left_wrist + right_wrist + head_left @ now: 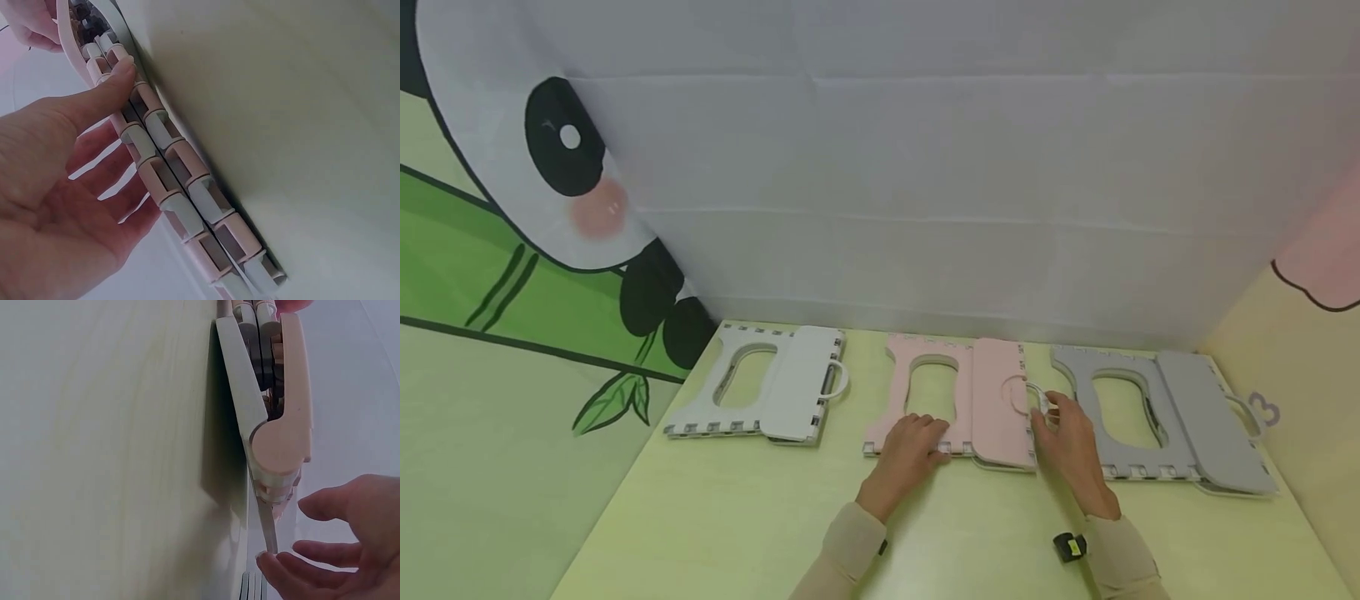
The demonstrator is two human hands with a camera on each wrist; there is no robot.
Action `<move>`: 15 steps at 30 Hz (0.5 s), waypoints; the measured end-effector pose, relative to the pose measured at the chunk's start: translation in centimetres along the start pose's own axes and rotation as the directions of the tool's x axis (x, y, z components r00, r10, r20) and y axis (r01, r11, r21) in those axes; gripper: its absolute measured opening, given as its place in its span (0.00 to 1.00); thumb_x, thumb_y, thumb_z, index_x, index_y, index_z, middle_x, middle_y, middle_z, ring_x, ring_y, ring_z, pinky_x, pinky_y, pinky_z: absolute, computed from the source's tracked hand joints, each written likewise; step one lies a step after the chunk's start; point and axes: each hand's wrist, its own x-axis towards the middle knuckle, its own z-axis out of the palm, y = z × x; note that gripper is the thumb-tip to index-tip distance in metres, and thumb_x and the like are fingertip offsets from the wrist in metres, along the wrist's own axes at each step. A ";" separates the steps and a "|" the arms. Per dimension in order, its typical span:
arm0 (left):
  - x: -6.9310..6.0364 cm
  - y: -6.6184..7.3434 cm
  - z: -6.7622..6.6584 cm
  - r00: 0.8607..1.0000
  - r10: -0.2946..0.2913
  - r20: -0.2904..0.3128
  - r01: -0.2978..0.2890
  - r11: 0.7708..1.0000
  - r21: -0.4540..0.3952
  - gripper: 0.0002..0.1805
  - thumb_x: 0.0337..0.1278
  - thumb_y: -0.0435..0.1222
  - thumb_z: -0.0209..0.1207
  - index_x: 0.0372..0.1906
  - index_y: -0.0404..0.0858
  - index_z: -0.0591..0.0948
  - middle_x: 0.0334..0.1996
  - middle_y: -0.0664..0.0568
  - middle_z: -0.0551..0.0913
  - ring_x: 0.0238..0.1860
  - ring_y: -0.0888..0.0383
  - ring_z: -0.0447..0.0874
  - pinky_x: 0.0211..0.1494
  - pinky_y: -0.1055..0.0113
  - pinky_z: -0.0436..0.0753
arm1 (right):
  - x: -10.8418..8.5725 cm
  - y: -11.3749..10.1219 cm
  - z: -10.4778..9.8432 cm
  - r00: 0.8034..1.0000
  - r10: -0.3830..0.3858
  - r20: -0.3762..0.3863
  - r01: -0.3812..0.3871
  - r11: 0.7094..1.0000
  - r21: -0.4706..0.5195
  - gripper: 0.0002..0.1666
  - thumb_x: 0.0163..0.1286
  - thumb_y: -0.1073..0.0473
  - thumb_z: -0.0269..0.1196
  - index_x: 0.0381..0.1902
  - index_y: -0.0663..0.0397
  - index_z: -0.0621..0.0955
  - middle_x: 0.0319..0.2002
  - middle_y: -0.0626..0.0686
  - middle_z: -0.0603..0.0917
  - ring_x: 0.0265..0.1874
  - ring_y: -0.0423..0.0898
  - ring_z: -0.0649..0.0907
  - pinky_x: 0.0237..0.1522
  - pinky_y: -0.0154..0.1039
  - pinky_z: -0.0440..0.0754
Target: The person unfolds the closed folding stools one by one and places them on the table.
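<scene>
A pink folding step stool (996, 400) lies folded flat on the table, its ridged hinge edge (172, 156) facing the person. My left hand (913, 446) grips that near edge, thumb on the hinges and fingers over the top. At the stool's right end, my right hand (1071, 437) holds the white loop handle (1036, 392). In the right wrist view, fingertips (267, 557) meet the handle's tip (270, 534), while the thumb stays a little apart. The stool's underside is hidden.
A white folding stool (793, 383) lies to the left and a larger grey one (1206, 417) to the right, both folded flat with loop handles. The pale yellow table (760, 517) meets a white wall (925, 167) behind and a cream wall (1300, 392) at right.
</scene>
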 end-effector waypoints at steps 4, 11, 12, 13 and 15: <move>0.0 0.0 0.1 1.000 -0.005 -0.001 0.005 1.000 -0.009 0.23 0.46 0.44 0.78 0.47 0.39 0.85 0.36 0.53 0.86 0.36 0.55 0.81 0.42 0.66 0.80 | 0.3 0.1 0.1 0.999 0.033 0.031 -0.033 0.999 -0.009 0.27 0.76 0.64 0.60 0.66 0.77 0.71 0.57 0.76 0.77 0.51 0.69 0.82 0.52 0.64 0.80; 0.0 0.1 0.0 1.000 -0.015 0.018 0.015 1.000 0.005 0.23 0.45 0.44 0.78 0.47 0.40 0.85 0.35 0.54 0.86 0.35 0.57 0.79 0.41 0.67 0.78 | 0.8 0.5 0.3 0.997 0.043 0.071 -0.044 0.999 0.010 0.28 0.76 0.68 0.58 0.69 0.78 0.68 0.61 0.77 0.74 0.53 0.70 0.81 0.55 0.63 0.80; 0.1 0.1 0.0 1.000 -0.015 0.019 0.015 1.000 0.003 0.23 0.45 0.44 0.78 0.47 0.40 0.85 0.35 0.54 0.86 0.35 0.57 0.79 0.41 0.67 0.78 | 0.8 0.6 0.3 0.996 0.039 0.078 -0.041 0.999 0.018 0.28 0.76 0.68 0.58 0.69 0.78 0.68 0.61 0.78 0.74 0.54 0.70 0.81 0.55 0.63 0.81; 0.1 0.1 -0.1 1.000 -0.016 0.020 0.016 1.000 0.005 0.23 0.45 0.44 0.78 0.47 0.40 0.85 0.36 0.54 0.86 0.35 0.57 0.79 0.42 0.67 0.79 | 0.9 0.7 0.3 0.996 0.034 0.083 -0.036 0.999 0.026 0.28 0.76 0.69 0.58 0.69 0.78 0.67 0.62 0.78 0.73 0.54 0.71 0.81 0.55 0.63 0.81; 0.1 0.0 -0.1 1.000 -0.017 0.026 0.017 1.000 0.007 0.23 0.45 0.44 0.78 0.47 0.40 0.85 0.36 0.54 0.86 0.36 0.57 0.80 0.42 0.67 0.79 | 1.0 0.8 0.3 0.994 0.037 0.099 -0.042 0.998 0.042 0.29 0.76 0.70 0.58 0.70 0.78 0.67 0.63 0.78 0.72 0.55 0.71 0.80 0.56 0.62 0.82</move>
